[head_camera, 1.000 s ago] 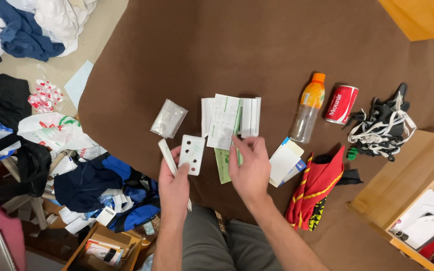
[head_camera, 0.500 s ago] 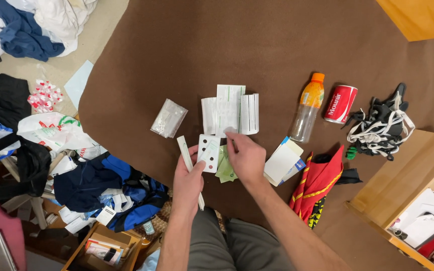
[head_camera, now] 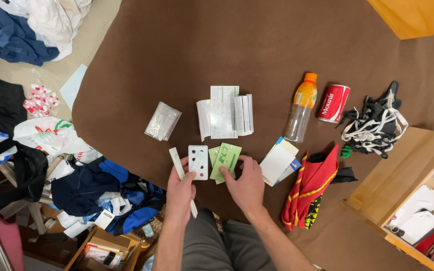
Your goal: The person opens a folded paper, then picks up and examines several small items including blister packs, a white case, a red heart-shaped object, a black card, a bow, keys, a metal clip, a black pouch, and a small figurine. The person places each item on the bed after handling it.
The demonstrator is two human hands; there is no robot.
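The left hand (head_camera: 180, 188) pinches a white card (head_camera: 198, 161) and a thin strip (head_camera: 178, 165) (both at its 12 o'clock). The right hand (head_camera: 246, 181), fingers spread, presses green packets (head_camera: 225, 159) on the brown cloth (head_camera: 257, 45), at 3 o'clock of the card.

On the brown blanket (head_camera: 257, 45) before you: orange-capped bottle (head_camera: 300, 107) beside red can (head_camera: 333, 103), black-and-white straps (head_camera: 375, 123), red cloth (head_camera: 311, 188), clear packet (head_camera: 162, 121), unfolded paper leaflets (head_camera: 225, 112), blue-and-white box (head_camera: 279, 161).
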